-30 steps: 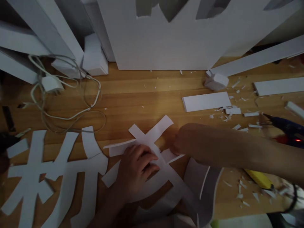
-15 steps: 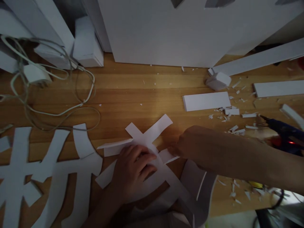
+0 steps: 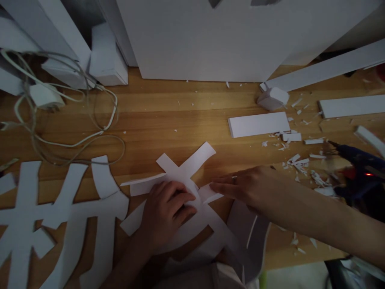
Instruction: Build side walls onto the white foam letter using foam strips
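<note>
A white cut-out character [image 3: 201,230] of stiff paper or board lies in front of me, its strips crossing at the top. My left hand [image 3: 168,208] rests on it with fingers loosely bent and apart, holding it down from above. My right hand [image 3: 246,186] reaches in from the right, fingers stretched out, the tips on a short white strip [image 3: 207,194] at the cut-out's right side. The underside of the fingertips is hidden. A grey-white curved piece [image 3: 248,237] lies below my right wrist.
Another white cut-out character [image 3: 70,212] lies at left. Tangled white cable [image 3: 112,116] with a plug [image 3: 46,95] sits above it. White boards [image 3: 198,44] stand behind. A white strip [image 3: 258,124], scraps [image 3: 296,160] and a glue gun [image 3: 355,156] with a red light lie at right.
My right hand has gone from bent fingers at the short strip to stretched fingers lying over it, its wrist lower. My left hand stays on the cut-out. The view has shifted slightly.
</note>
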`<action>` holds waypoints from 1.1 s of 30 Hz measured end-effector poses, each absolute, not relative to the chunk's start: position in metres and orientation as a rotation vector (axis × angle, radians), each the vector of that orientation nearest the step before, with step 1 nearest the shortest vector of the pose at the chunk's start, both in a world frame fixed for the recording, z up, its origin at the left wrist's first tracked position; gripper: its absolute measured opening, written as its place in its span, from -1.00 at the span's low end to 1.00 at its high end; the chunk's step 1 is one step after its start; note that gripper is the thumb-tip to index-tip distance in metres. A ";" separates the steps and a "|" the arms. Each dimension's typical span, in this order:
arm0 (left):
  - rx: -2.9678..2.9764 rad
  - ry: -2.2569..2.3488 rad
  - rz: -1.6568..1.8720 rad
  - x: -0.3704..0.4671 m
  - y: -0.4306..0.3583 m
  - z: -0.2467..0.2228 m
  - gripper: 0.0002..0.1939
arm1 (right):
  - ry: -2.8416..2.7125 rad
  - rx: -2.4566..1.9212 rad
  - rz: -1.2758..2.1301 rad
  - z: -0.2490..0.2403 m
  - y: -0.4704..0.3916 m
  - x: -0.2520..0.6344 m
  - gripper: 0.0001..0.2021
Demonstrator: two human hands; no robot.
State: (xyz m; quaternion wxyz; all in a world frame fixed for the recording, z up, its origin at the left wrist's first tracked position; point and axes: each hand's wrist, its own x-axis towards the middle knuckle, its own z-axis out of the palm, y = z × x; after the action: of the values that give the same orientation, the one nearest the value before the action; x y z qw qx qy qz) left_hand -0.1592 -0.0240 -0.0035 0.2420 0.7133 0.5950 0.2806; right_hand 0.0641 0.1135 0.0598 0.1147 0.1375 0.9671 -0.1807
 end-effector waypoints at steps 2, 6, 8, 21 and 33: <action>1.963 1.627 0.774 -0.160 -0.023 -0.004 -0.88 | 2.783 0.352 -0.624 0.063 0.120 0.059 -0.57; 1.987 1.630 0.760 -0.160 -0.023 -0.005 -0.88 | 2.637 0.293 -0.775 0.078 0.140 0.039 -0.64; 2.005 1.637 0.753 -0.161 -0.024 -0.006 -0.86 | 2.535 0.235 -0.805 0.085 0.148 0.029 -0.64; 2.002 1.697 0.760 -0.162 -0.027 -0.010 -0.87 | 2.351 0.311 -0.730 0.102 0.152 0.008 -0.72; 1.945 1.749 0.692 -0.165 -0.027 -0.012 -0.80 | 2.332 0.483 -0.970 0.095 0.147 0.019 -0.74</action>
State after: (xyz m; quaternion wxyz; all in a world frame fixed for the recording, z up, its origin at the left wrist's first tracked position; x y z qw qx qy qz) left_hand -0.1648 -0.0272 -0.0122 0.2163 0.7018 0.6311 0.2498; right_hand 0.0189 0.1467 0.0952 0.2810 0.1804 0.8704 -0.3619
